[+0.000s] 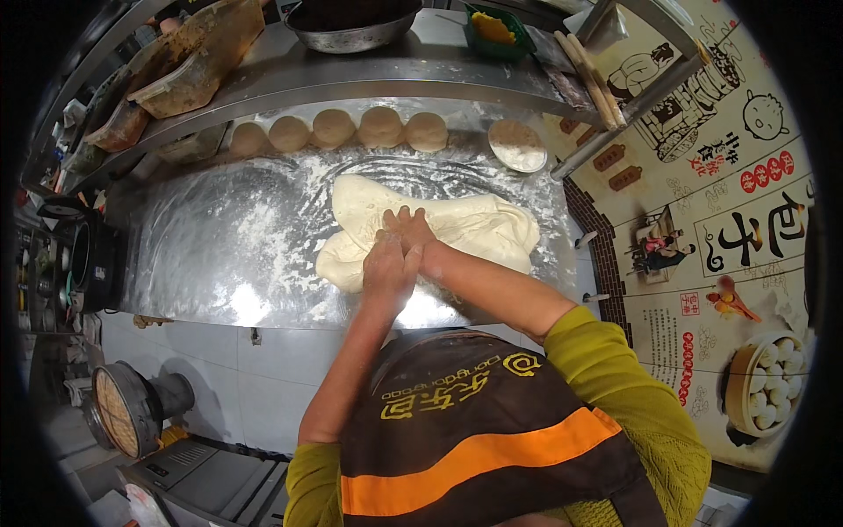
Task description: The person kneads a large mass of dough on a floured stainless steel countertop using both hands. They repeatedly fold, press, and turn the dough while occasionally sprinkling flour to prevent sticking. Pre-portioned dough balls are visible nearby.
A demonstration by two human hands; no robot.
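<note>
A large, folded mass of white dough (pixel 461 224) lies on the floured stainless steel worktable (pixel 197 230). Both hands press on its left part, close together. My left hand (pixel 388 263) is on the near side, its fingers against the other hand. My right hand (pixel 408 230) lies flat on the dough, fingers spread towards the far side. Flour is smeared over the metal around the dough. Behind it, several round dough portions (pixel 334 128) stand in a row. To their right is a bowl of flour (pixel 518 145).
Above the table's back runs a steel shelf (pixel 369 82) with a metal pan (pixel 355 26), plastic tubs (pixel 197 66), a green basket (pixel 500 36) and rolling pins (pixel 589 79). A black cooker (pixel 92 257) stands left, a bamboo-slatted steamer (pixel 118 412) lower left. A printed wall (pixel 711 263) is at right.
</note>
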